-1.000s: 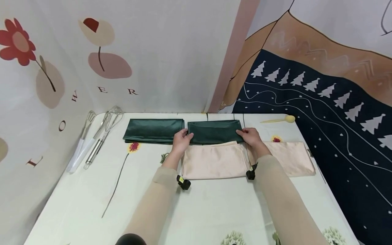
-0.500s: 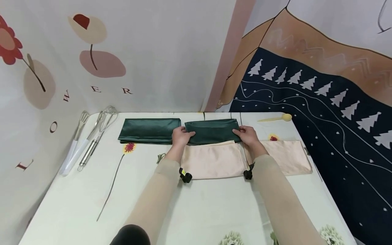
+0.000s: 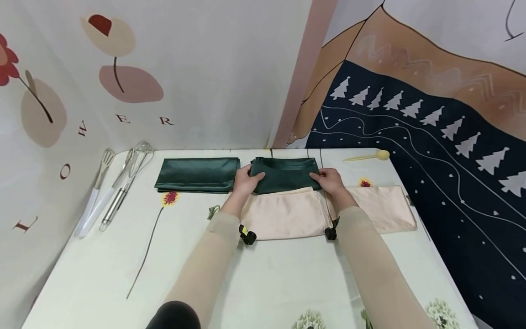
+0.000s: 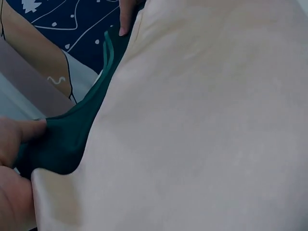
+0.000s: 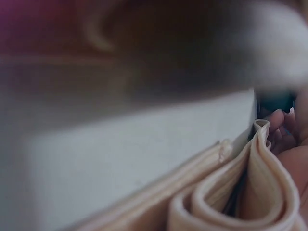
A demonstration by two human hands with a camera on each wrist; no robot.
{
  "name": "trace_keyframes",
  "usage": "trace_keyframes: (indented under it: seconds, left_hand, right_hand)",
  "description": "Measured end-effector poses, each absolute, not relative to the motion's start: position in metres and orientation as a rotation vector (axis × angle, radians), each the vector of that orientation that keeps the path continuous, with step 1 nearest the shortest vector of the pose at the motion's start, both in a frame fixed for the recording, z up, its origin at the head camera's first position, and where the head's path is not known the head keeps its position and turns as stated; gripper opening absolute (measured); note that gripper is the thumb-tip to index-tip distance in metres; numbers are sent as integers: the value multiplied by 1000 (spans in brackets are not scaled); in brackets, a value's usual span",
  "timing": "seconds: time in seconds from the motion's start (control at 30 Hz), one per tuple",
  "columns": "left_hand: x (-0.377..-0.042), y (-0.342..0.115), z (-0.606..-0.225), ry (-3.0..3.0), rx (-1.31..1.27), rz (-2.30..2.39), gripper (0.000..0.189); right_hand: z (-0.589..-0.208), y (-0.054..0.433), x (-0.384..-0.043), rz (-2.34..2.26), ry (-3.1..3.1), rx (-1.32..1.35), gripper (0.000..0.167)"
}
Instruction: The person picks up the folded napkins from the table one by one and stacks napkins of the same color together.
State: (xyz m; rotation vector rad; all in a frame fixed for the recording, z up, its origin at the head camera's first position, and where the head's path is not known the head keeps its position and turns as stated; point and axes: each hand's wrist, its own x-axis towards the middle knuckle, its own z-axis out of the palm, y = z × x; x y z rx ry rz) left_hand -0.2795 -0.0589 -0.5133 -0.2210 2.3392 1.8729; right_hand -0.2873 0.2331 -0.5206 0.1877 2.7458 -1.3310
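Landmark: the beige folded cloth lying at mid-table on the table.

Nearest the camera: both forearms in tan sleeves reach over the bare table front, crossing the near corners of the beige folded cloth. A small black wrist device sits at each near corner of it.

At the far edge of the beige folded cloth lies the green folded cloth, touching or slightly overlapped by that edge. The left hand grips the green cloth's left end, thumb on top and fingers curled round the edge. The left wrist view confirms this: the thumb presses on the green cloth, which rises off the beige cloth there. The right hand holds the right end the same way, fingers curled over the fabric. The right wrist view is blurred and shows only layered beige folds with fingertips beside them, so grip detail there cannot be read.

Right of the beige folded cloth, just beside it: a second beige cloth, flat.

Left of the green folded cloth, beyond the landmark's far-left corner: a second green cloth, folded, just beside the left hand.

Well left of the landmark, near the wall: a white-handled whisk and a steel whisk, side by side.

Beyond the landmark to the far right: a yellow spoon at the table's back edge.
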Motion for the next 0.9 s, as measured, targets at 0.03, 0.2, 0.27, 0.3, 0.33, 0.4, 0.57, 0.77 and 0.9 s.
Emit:
trace_keyframes:
  seconds: [0.03, 0.2, 0.27, 0.3, 0.33, 0.4, 0.57, 0.77, 0.9]
  left_hand:
    - [-279, -60, -513, 2330, -218, 1880, 44]
    - [-279, -63, -513, 2231, -203, 1928, 48]
    - [-279, -64, -513, 2180, -181, 1962, 46]
    - [-279, -65, -513, 2162, -167, 1978, 44]
    - [-279, -65, -513, 2146, -157, 1990, 44]
    - [-279, -66, -513, 2131, -150, 2012, 40]
    - [-278, -70, -515, 2117, -168, 2016, 40]
    - [-280, -77, -522, 2119, -130, 1992, 47]
    - [-279, -80, -527, 2127, -128, 1978, 53]
  right_hand:
    - [-521, 233, -288, -1339, 2752, 176, 32]
    - [-519, 229, -289, -1433, 2712, 171, 25]
    - [-516, 228, -290, -1464, 2678, 182, 28]
    - [-514, 226, -291, -1468, 2666, 200, 30]
    - [-512, 225, -292, -1456, 2666, 229, 33]
    - [-507, 223, -293, -1355, 2707, 312, 40]
    - [-494, 217, -294, -992, 2814, 527, 55]
    - [-491, 218, -296, -1165, 2592, 565, 62]
    - [-498, 223, -296, -1445, 2339, 556, 50]
